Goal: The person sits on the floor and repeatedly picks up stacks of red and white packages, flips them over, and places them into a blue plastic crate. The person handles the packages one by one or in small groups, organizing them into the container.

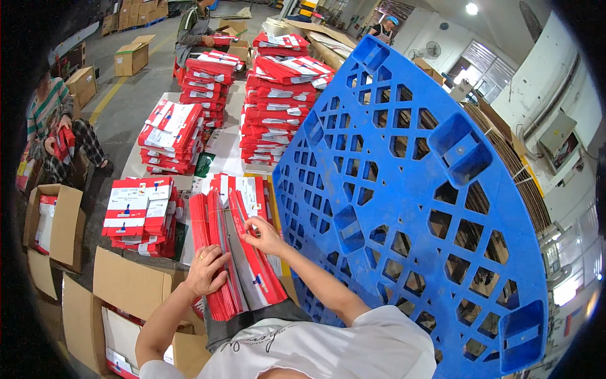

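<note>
A thick bundle of flat red-and-white printed packaging [218,246] lies before me against my lap, its many red edges facing up. My left hand [208,270], with a ring on one finger, presses on the bundle's left part with curled fingers. A dark gap runs between that part and the pieces on the right. At the upper edge of a red flat package [254,265] on the right, my right hand [262,237] has thumb and fingertips closed together. Beside the bundle on the left stands a lower stack of the same packaging [136,208].
A large blue plastic pallet [404,189] leans up close on my right. Tall packaging stacks [278,107] stand ahead. Open cardboard boxes [129,281] sit at my left. A seated co-worker [53,120] handles red packaging at far left; other people are farther back.
</note>
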### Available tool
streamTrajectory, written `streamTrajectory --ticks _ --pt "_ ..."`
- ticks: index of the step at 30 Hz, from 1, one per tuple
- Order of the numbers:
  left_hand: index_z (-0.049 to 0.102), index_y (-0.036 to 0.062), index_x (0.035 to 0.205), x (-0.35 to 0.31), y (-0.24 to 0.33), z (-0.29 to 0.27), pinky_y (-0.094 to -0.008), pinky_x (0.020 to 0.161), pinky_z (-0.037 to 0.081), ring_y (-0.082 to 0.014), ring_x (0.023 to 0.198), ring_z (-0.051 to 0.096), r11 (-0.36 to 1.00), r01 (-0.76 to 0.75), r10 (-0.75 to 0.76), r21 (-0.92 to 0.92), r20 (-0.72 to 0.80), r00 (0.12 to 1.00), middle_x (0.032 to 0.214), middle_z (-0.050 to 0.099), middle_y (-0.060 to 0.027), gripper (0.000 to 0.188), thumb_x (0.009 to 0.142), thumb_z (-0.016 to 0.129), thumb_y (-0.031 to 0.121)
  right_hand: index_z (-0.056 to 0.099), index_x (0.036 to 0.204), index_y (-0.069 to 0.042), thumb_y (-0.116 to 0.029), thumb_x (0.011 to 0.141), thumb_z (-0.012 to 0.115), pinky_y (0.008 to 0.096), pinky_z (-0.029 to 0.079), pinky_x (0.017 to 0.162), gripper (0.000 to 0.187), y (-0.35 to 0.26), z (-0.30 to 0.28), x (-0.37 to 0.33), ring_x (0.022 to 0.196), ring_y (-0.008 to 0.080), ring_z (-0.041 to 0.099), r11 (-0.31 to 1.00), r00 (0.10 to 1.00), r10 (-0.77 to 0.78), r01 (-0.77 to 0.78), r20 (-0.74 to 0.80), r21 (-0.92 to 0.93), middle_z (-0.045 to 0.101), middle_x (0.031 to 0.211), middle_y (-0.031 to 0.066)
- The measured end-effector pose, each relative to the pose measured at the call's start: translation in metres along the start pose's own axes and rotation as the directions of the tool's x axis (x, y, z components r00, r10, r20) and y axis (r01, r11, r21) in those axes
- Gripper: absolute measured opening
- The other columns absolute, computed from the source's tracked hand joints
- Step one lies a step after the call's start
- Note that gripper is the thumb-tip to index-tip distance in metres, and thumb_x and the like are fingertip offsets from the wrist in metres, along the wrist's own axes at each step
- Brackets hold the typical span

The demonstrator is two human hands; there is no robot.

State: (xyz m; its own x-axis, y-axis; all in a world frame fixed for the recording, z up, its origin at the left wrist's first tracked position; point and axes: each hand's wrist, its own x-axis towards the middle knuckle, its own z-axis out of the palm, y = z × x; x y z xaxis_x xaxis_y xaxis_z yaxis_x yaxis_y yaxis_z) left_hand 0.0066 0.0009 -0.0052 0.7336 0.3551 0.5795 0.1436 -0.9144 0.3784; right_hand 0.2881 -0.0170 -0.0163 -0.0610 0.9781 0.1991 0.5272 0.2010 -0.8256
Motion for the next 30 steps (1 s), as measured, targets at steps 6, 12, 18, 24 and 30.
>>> streamTrajectory --ticks 6,12,18,24,30 --pt "0.062 0.0007 0.131 0.016 0.014 0.008 -0.0520 0.107 0.040 -0.0382 0.126 0.055 0.997 0.044 -0.042 -0.063 0.038 0.998 0.130 0.060 -0.0191 0.053 0.085 0.071 0.027 0.057 0.104 -0.004 -0.032 0.096 0.072 0.0388 0.048 0.085 0.032 -0.011 0.021 -0.001 0.096 0.0280 0.058 0.998 0.991 -0.041 0.046 -0.125 0.038 0.056 0.100 0.0113" --pt "0.063 0.0005 0.131 0.009 0.011 0.008 -0.0533 0.108 0.038 -0.0388 0.131 0.052 0.998 0.022 -0.017 -0.059 0.081 0.997 0.135 0.061 -0.0190 0.055 0.083 0.069 0.026 0.056 0.098 -0.006 -0.037 0.091 0.078 0.0368 0.046 0.085 0.039 -0.017 0.023 0.007 0.094 0.0248 0.054 0.993 0.993 -0.102 0.099 -0.057 -0.058 0.055 0.096 0.0075" --pt "0.064 0.0006 0.130 0.010 0.008 0.010 -0.0541 0.107 0.040 -0.0397 0.128 0.054 0.997 0.020 -0.015 -0.074 0.066 0.998 0.133 0.061 -0.0197 0.055 0.082 0.070 0.027 0.057 0.098 -0.005 -0.034 0.092 0.078 0.0342 0.047 0.082 0.036 -0.003 0.007 0.001 0.095 0.0210 0.056 0.993 0.994 -0.104 0.102 -0.035 -0.054 0.057 0.096 0.0052" --pt "0.065 0.0021 0.128 0.006 -0.001 0.014 -0.0531 0.108 0.042 -0.0390 0.126 0.055 0.997 -0.007 0.005 -0.074 -0.020 1.000 0.128 0.061 -0.0191 0.051 0.082 0.071 0.023 0.059 0.099 -0.005 -0.025 0.093 0.074 0.0405 0.047 0.092 0.025 -0.023 0.000 0.008 0.100 0.0271 0.058 0.990 0.983 -0.116 0.126 -0.139 0.063 0.060 0.102 0.0083" --pt "0.060 0.0080 0.142 0.004 0.003 0.017 -0.0540 0.111 0.040 -0.0379 0.131 0.052 0.998 0.004 -0.002 -0.059 0.042 0.999 0.136 0.056 -0.0187 0.056 0.089 0.070 0.025 0.067 0.091 -0.008 -0.030 0.087 0.080 0.0443 0.044 0.105 0.025 -0.010 0.023 0.014 0.116 0.0350 0.056 0.989 0.999 -0.051 0.053 0.014 -0.141 0.063 0.108 0.0177"
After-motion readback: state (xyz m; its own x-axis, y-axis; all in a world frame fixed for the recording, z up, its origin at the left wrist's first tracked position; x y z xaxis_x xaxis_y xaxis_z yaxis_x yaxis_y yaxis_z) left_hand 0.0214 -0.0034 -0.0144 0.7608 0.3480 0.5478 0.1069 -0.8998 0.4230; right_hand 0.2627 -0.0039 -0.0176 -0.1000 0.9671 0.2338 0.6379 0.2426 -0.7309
